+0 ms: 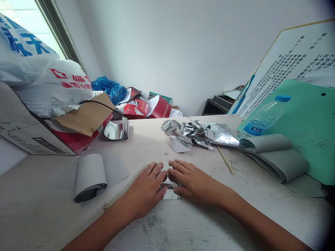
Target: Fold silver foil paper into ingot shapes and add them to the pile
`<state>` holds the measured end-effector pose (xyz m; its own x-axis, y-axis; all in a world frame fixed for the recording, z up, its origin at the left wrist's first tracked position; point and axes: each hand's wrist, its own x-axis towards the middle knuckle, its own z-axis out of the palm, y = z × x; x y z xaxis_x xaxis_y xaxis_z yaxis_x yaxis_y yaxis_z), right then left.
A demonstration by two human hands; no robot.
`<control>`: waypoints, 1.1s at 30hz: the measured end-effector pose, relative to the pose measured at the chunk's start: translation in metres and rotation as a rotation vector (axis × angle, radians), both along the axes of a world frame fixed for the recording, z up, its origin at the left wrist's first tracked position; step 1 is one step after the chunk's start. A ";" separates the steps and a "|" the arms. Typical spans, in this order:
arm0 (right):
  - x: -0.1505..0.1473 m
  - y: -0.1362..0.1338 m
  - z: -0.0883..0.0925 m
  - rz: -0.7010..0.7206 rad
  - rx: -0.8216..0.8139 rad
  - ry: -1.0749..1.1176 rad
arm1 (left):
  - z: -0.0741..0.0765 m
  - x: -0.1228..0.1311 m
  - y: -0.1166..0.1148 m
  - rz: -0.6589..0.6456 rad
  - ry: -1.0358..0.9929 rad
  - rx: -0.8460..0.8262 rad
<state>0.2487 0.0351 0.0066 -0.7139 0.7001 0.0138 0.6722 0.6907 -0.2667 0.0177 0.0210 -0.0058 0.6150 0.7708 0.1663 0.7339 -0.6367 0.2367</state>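
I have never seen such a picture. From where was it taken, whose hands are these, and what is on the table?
There is no machine here. A camera on a person's head looks forward and down at that person's own bare hands. The left hand and right hand both touch a shiny silvery piece on the pale table. Beyond them is a heap of silvery scraps. A grey roll lies at picture left; a thin stick and a clear bottle are at right.

Pale walls (157, 52) meet near what seems a bright window (28, 12).
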 end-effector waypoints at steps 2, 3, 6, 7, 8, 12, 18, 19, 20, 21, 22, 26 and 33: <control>0.000 0.000 0.000 0.002 0.001 0.000 | 0.000 0.000 0.000 0.003 0.016 -0.004; 0.000 0.000 0.001 0.003 0.002 -0.003 | 0.001 0.000 0.000 0.005 0.024 -0.007; -0.001 -0.001 0.002 0.001 0.002 -0.020 | 0.001 0.001 0.000 0.007 0.045 -0.017; -0.001 -0.001 0.002 0.000 0.003 -0.026 | 0.002 0.001 0.000 0.009 0.049 -0.020; -0.001 -0.001 0.002 0.000 0.005 -0.030 | 0.002 0.001 0.000 0.010 0.053 -0.024; -0.002 0.000 0.002 0.003 0.005 -0.025 | 0.002 0.001 0.000 0.009 0.053 -0.027; -0.002 -0.001 0.002 0.001 0.008 -0.029 | -0.002 -0.001 0.001 -0.003 0.038 -0.001; -0.002 -0.001 0.003 0.001 0.012 -0.031 | -0.002 -0.001 0.001 -0.005 0.038 0.002; -0.002 -0.001 0.003 0.003 0.017 -0.032 | -0.002 -0.001 0.001 -0.005 0.038 0.006; -0.002 -0.002 0.003 0.004 0.021 -0.033 | -0.002 -0.001 0.001 -0.005 0.035 0.008; -0.002 -0.002 0.003 0.005 0.023 -0.034 | -0.002 -0.001 0.001 -0.005 0.033 0.010; -0.003 -0.002 0.003 0.007 0.019 -0.020 | -0.001 -0.001 0.001 0.001 0.044 -0.001; -0.002 -0.001 0.003 0.020 0.028 0.020 | 0.001 0.000 0.000 0.002 0.072 -0.020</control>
